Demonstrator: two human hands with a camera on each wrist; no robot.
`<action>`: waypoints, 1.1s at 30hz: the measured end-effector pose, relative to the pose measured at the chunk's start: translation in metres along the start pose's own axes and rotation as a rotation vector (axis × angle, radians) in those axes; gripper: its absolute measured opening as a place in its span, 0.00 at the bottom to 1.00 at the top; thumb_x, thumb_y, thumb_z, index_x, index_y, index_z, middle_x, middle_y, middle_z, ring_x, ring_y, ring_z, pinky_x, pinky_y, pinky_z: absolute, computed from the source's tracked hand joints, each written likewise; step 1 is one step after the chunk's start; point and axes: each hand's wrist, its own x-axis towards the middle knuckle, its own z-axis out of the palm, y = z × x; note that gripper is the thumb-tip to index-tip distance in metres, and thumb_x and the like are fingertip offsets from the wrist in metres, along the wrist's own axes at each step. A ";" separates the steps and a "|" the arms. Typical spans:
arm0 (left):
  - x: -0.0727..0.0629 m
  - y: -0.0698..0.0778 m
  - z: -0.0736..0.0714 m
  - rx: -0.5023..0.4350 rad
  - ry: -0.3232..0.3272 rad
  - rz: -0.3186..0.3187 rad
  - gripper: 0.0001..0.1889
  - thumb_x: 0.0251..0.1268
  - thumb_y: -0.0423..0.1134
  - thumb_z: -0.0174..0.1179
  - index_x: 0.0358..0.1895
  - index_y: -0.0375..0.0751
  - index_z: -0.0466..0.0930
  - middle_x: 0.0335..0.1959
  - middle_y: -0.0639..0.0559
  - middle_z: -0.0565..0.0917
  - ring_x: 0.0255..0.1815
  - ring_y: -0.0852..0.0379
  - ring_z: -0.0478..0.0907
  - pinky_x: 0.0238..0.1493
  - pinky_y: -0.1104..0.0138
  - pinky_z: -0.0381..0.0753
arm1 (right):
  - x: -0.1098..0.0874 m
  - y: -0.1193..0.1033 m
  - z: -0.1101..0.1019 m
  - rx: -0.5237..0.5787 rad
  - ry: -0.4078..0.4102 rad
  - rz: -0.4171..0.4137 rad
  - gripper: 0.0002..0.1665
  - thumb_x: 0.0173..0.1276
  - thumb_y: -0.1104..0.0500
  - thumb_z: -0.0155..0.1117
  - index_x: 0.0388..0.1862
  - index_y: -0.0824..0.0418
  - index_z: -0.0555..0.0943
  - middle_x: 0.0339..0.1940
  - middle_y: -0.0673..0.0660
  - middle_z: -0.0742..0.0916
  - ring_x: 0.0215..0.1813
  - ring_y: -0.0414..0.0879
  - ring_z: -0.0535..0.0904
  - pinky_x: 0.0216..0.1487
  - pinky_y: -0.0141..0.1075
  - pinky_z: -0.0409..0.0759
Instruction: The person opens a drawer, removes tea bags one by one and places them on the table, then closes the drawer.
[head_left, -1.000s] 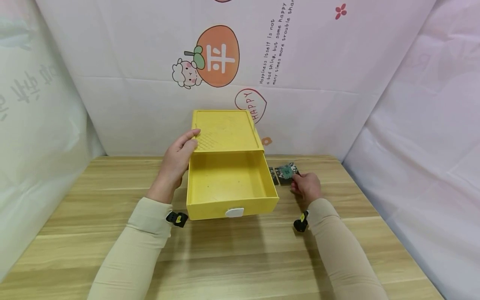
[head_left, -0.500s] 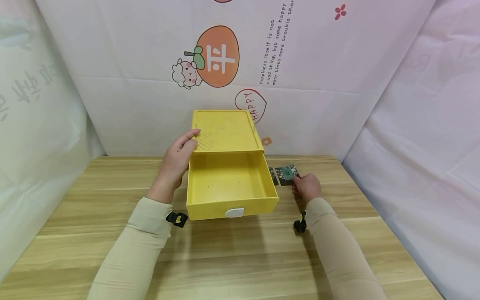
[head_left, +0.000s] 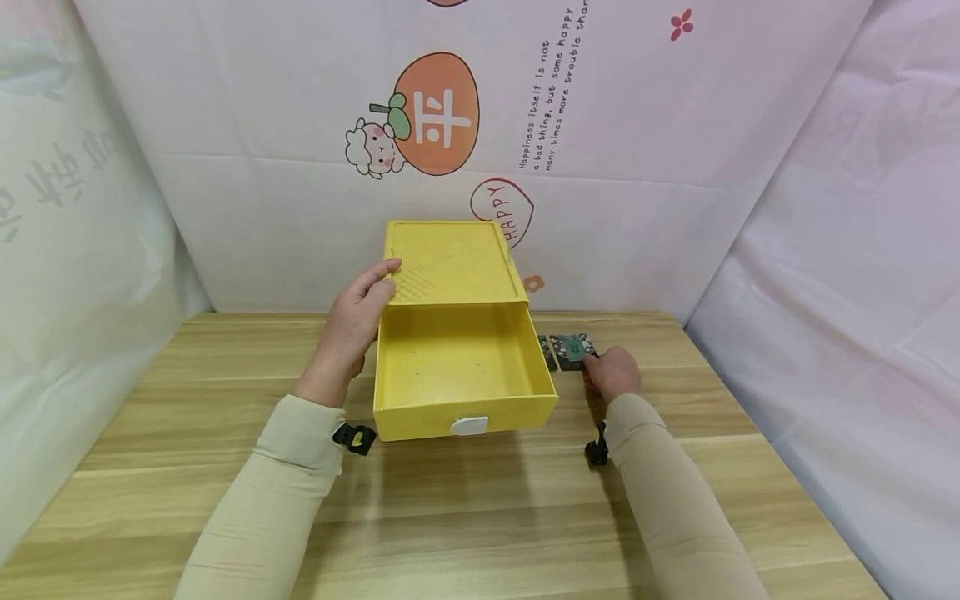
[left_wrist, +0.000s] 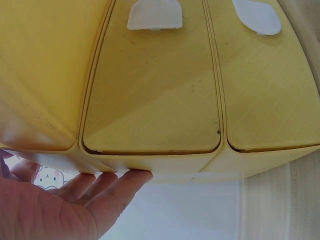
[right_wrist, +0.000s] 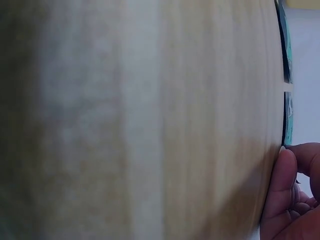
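Note:
A yellow drawer cabinet (head_left: 453,258) stands on the table with its top drawer (head_left: 465,417) pulled out. Nothing but a few small specks shows inside that drawer. My left hand (head_left: 352,321) rests against the cabinet's upper left side; in the left wrist view its fairly straight fingers (left_wrist: 117,192) lie along the side wall. To the right of the cabinet, my right hand (head_left: 615,372) pinches the near right corner of a flat, dark patterned square (head_left: 572,350) with a green label, between thumb and index finger. A similar dark piece (head_left: 547,353) lies beside it, partly hidden by the drawer.
Two closed drawers with white pulls sit below the open one, the middle drawer (left_wrist: 150,90) and the lower drawer (left_wrist: 270,85). White printed cloth (head_left: 622,233) stands behind and at both sides of the wooden table (head_left: 450,525).
The right hand has shifted very slightly left, and the far edge of the dark square has come a little lower in view. The left hand and the cabinet stay in place.

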 end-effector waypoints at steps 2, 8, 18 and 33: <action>0.000 0.000 0.000 0.001 0.001 0.002 0.26 0.80 0.51 0.48 0.77 0.55 0.72 0.81 0.57 0.65 0.80 0.53 0.60 0.77 0.50 0.64 | -0.001 -0.001 0.000 -0.012 0.002 -0.003 0.27 0.79 0.47 0.54 0.21 0.60 0.82 0.15 0.52 0.84 0.23 0.44 0.79 0.31 0.35 0.73; 0.000 -0.001 0.000 0.015 0.004 0.012 0.26 0.80 0.51 0.48 0.77 0.55 0.72 0.81 0.57 0.66 0.81 0.54 0.59 0.78 0.51 0.62 | -0.003 -0.003 -0.003 -0.044 0.000 -0.014 0.29 0.79 0.47 0.55 0.19 0.60 0.82 0.13 0.52 0.83 0.22 0.45 0.78 0.29 0.36 0.72; 0.000 0.000 0.000 0.005 -0.001 0.009 0.26 0.80 0.51 0.48 0.77 0.55 0.72 0.81 0.57 0.66 0.80 0.54 0.60 0.76 0.50 0.65 | -0.002 -0.002 -0.002 -0.038 0.007 -0.025 0.28 0.79 0.48 0.55 0.20 0.61 0.82 0.13 0.52 0.84 0.21 0.44 0.78 0.27 0.35 0.72; 0.000 -0.001 0.000 -0.007 -0.002 -0.005 0.26 0.80 0.52 0.48 0.77 0.57 0.71 0.81 0.58 0.65 0.80 0.53 0.61 0.75 0.49 0.67 | -0.002 0.001 0.000 0.006 0.027 -0.037 0.25 0.78 0.48 0.56 0.24 0.62 0.84 0.18 0.54 0.85 0.27 0.47 0.79 0.33 0.37 0.74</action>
